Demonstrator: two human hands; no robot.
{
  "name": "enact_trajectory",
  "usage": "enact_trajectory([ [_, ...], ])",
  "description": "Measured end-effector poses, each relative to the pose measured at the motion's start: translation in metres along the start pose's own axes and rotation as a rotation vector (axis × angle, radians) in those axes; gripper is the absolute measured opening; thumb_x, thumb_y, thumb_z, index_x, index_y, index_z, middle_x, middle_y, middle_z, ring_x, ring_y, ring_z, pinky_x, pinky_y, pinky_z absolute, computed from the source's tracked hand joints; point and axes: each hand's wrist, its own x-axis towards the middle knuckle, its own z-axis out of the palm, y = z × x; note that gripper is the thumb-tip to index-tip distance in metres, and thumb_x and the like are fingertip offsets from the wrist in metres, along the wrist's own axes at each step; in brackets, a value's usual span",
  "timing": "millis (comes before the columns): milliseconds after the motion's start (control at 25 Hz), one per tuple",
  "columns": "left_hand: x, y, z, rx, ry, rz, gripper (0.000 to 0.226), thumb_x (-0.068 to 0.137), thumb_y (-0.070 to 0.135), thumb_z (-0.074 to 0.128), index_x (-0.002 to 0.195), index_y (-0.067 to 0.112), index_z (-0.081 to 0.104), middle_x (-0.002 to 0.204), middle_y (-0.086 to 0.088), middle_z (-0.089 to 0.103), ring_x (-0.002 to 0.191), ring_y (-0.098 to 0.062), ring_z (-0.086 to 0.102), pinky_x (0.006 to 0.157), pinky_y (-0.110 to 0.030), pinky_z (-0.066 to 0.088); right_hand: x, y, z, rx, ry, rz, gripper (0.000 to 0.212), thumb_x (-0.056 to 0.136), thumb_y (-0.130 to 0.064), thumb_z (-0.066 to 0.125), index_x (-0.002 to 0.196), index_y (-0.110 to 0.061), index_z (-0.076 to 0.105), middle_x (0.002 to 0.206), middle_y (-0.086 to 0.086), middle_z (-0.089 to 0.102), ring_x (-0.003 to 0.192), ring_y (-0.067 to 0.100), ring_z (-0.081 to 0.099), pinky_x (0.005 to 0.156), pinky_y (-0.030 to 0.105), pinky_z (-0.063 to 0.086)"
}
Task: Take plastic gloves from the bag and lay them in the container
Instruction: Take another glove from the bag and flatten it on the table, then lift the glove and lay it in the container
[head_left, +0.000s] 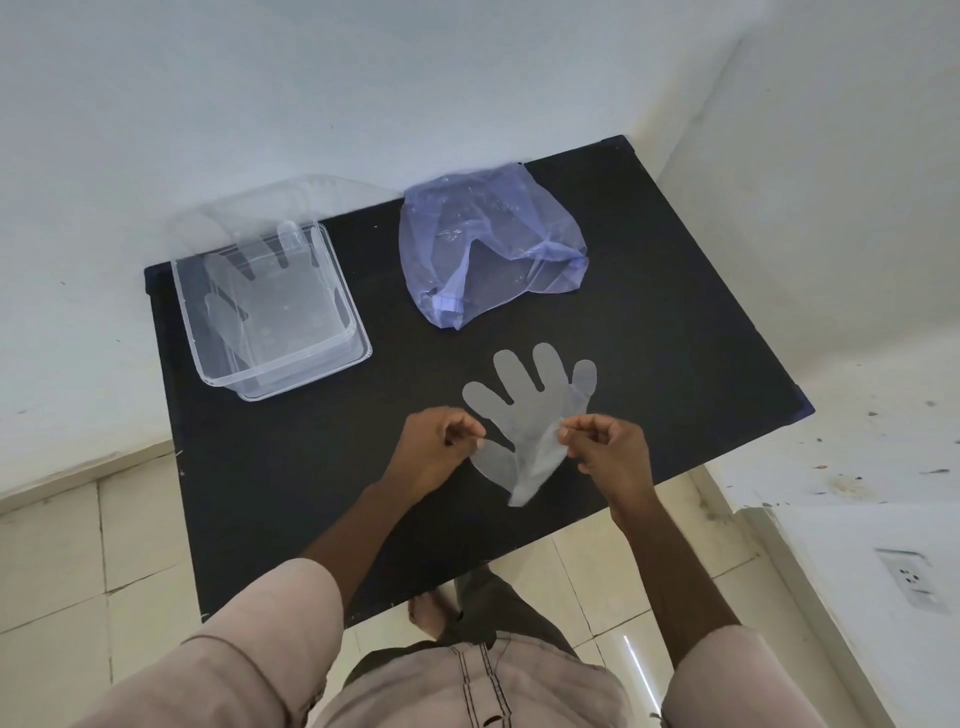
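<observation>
A clear plastic glove hangs spread flat over the black table, fingers pointing away from me. My left hand pinches its thumb side and my right hand pinches its other edge. The bluish plastic bag lies crumpled at the back middle of the table. At the back left stands the clear square container, with one clear glove lying inside it, its fingers reaching up the far wall.
White walls close in behind and to the right of the table. A clear lid leans behind the container. The tiled floor and my bare foot show below the table's near edge. A wall socket sits at the lower right.
</observation>
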Motion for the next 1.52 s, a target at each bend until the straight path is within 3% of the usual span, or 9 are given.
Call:
enact_trajectory([
  [320,-0.02,0.003,0.022,-0.056,-0.45,-0.149,0.058,0.066,0.019,0.087,0.118,0.018,0.06,0.108,0.003,0.061,0.098,-0.016,0.062,0.085,-0.03,0.056,-0.002,-0.009,0.004,0.193,0.084,0.11,0.011,0.085,-0.019,0.071,0.093,-0.011,0.072,0.091,0.008,0.072,0.082,0.022,0.067,0.065,0.025,0.054],
  [560,-0.019,0.005,0.041,0.0,-0.229,-0.131,0.038,0.074,0.03,0.08,0.107,0.015,0.07,0.109,0.0,0.069,0.096,-0.013,0.065,0.082,-0.026,0.055,-0.003,-0.016,0.007,0.28,0.132,0.155,0.009,0.084,-0.019,0.072,0.092,-0.014,0.071,0.092,0.009,0.072,0.083,0.022,0.067,0.066,0.027,0.056],
  [760,-0.019,0.011,0.028,-0.057,-0.047,-0.06,0.016,0.086,0.024,0.069,0.095,0.013,0.076,0.1,-0.006,0.074,0.086,-0.016,0.068,0.084,-0.035,0.057,-0.004,-0.015,0.006,0.283,0.163,0.142,0.003,0.087,-0.02,0.069,0.085,-0.019,0.068,0.085,0.004,0.069,0.078,0.018,0.063,0.07,0.029,0.056],
  [960,-0.015,0.032,-0.001,-0.211,0.125,-0.066,0.011,0.082,0.021,0.074,0.091,0.014,0.075,0.096,-0.003,0.071,0.083,-0.017,0.068,0.072,-0.036,0.06,0.0,-0.013,0.005,-0.131,0.325,-0.131,0.02,0.086,-0.027,0.07,0.096,-0.01,0.07,0.103,0.011,0.066,0.086,0.018,0.065,0.085,0.035,0.058],
  [1040,-0.012,0.046,-0.017,-0.314,0.14,-0.083,0.008,0.082,0.019,0.074,0.089,0.016,0.074,0.099,-0.002,0.07,0.084,-0.015,0.068,0.062,-0.029,0.061,-0.003,-0.025,0.003,-0.166,0.351,-0.222,0.02,0.086,-0.024,0.069,0.096,-0.006,0.07,0.109,0.01,0.061,0.088,0.016,0.061,0.082,0.026,0.054],
  [1160,-0.006,0.062,-0.042,-0.419,0.136,-0.047,0.01,0.084,0.018,0.073,0.093,0.015,0.077,0.097,-0.005,0.073,0.083,-0.014,0.068,0.059,-0.024,0.06,-0.009,-0.047,0.0,-0.115,0.324,-0.284,0.014,0.088,-0.015,0.066,0.096,-0.003,0.067,0.109,0.009,0.057,0.088,0.013,0.057,0.073,0.013,0.045],
  [1320,-0.007,0.07,-0.071,-0.422,0.122,-0.003,0.014,0.088,0.021,0.069,0.099,0.015,0.075,0.099,-0.006,0.074,0.092,-0.019,0.07,0.065,-0.033,0.062,-0.023,-0.072,-0.001,-0.003,0.227,-0.415,0.004,0.088,-0.012,0.064,0.088,-0.009,0.067,0.104,0.006,0.065,0.091,0.017,0.062,0.077,0.027,0.052],
  [1400,-0.012,0.074,-0.085,-0.39,0.129,0.015,0.014,0.089,0.02,0.068,0.1,0.014,0.075,0.101,-0.004,0.074,0.094,-0.019,0.07,0.067,-0.036,0.063,-0.029,-0.083,-0.002,0.075,0.148,-0.433,0.006,0.089,-0.012,0.063,0.085,-0.011,0.067,0.097,0.004,0.069,0.083,0.015,0.063,0.069,0.031,0.053],
  [1520,-0.023,0.081,-0.107,-0.368,0.161,0.053,0.011,0.089,0.018,0.067,0.096,0.015,0.074,0.099,-0.001,0.073,0.093,-0.016,0.07,0.065,-0.03,0.062,-0.039,-0.102,0.0,0.12,0.035,-0.438,0.007,0.09,-0.014,0.061,0.086,-0.01,0.066,0.095,0.007,0.072,0.084,0.021,0.067,0.062,0.034,0.057],
])
